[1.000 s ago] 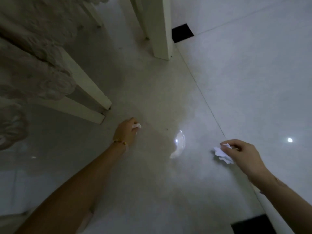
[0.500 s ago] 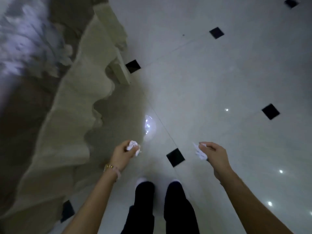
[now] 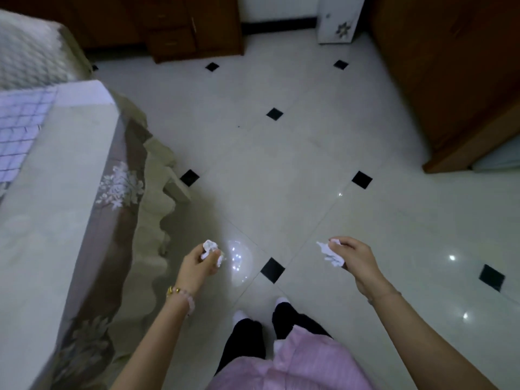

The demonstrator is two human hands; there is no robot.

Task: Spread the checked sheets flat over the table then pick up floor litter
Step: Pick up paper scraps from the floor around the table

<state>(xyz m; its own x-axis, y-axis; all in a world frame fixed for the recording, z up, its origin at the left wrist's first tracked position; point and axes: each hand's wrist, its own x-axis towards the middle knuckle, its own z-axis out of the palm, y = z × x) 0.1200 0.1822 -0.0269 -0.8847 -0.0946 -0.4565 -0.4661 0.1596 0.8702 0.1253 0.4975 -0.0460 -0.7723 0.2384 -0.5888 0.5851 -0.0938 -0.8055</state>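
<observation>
My left hand [image 3: 198,266] grips a small crumpled white paper wad [image 3: 209,247] at its fingertips, held above the tiled floor beside the covered table [image 3: 56,220]. A second crumpled white paper scrap [image 3: 327,253] is pinched in my right hand [image 3: 356,263], out to the right at about the same height. The checked sheet [image 3: 19,130] lies on the table at the far left, partly out of frame. I stand upright, and my feet show below between my arms.
The table's cloth hangs in a scalloped edge [image 3: 153,220] close to my left. Pale floor tiles [image 3: 281,164] with small black diamonds stretch ahead. A brown wooden cabinet [image 3: 194,29] stands at the back, a brown wardrobe [image 3: 450,80] at the right, a white bin [image 3: 339,21] between them.
I have risen from a crouch by the table legs to standing. Both hands lifted off the floor with their paper scraps, and the view now takes in the room.
</observation>
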